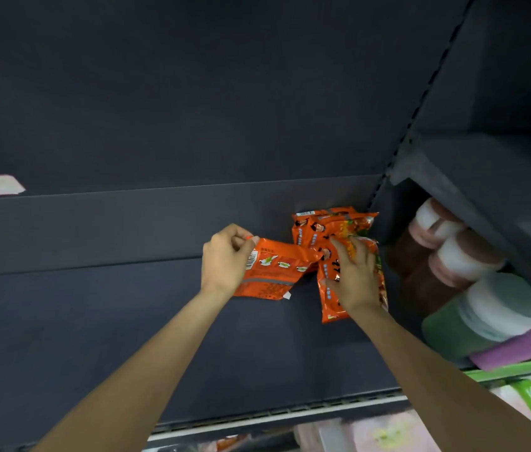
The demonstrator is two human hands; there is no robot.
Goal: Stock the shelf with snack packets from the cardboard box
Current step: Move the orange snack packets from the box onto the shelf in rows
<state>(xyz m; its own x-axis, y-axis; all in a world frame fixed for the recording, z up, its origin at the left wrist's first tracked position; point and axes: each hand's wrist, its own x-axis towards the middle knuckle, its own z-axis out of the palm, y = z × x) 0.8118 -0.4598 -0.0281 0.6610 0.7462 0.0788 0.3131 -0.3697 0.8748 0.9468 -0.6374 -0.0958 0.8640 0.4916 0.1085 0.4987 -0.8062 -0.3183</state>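
Head view: placing step — the left hand [225,259] pinches an orange packet [273,272] over the dark shelf [94,321], while the right hand [353,278] presses spread fingers on the packet stack [339,223] in the back corner. Next, probably: lay it alongside — box unseen.

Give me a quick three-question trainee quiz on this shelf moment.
1. True or false: the left hand grips an orange packet.
2. Where do the right hand's spread fingers rest? A) jars B) packet pile C) bare shelf
3. What stands in the bay to the right?

Key: 1 true. 2 B, the packet pile at the shelf's right end. 3 White-lidded jars.
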